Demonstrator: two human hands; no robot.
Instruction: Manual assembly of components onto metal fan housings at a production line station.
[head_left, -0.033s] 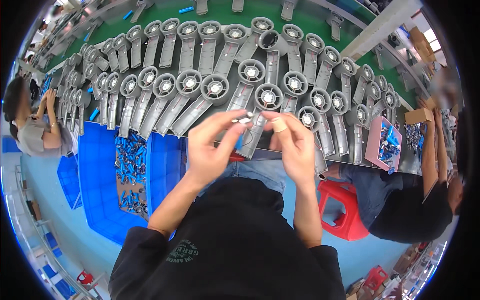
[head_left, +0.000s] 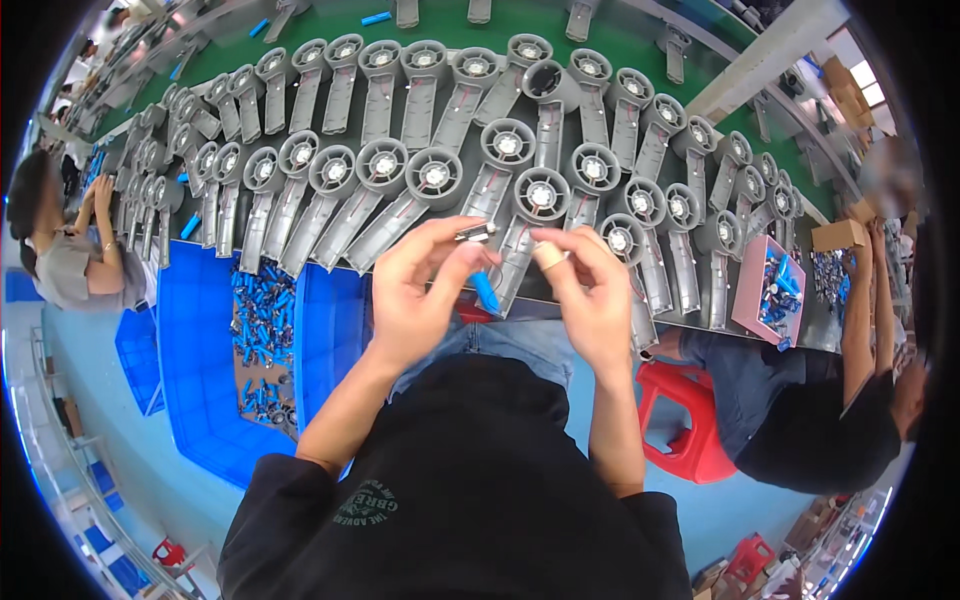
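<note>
My left hand (head_left: 415, 295) pinches a small dark circuit board (head_left: 476, 232) with pale metal parts between thumb and fingers. A blue cylindrical battery (head_left: 486, 292) hangs below that thumb, seemingly attached to the board. My right hand (head_left: 592, 300) has thumb and fingers drawn together, with a pale wrap round one finger; whatever lies in the pinch is too small to make out. Between both hands lies a grey fan housing (head_left: 541, 195), its round grille pointing away from me and its open handle (head_left: 516, 262) toward me. Thin wires run near the handle.
Rows of similar grey fan housings (head_left: 381, 165) cover the bench. At left stands a blue bin (head_left: 205, 370) beside heaped blue batteries (head_left: 262, 315). A pink box (head_left: 745, 290) of parts and a red stool (head_left: 690, 420) are at right. People sit on both sides.
The board in my left hand has turned so its dark side shows. The blue battery below now stands out more from the fingers. My right hand has barely shifted.
</note>
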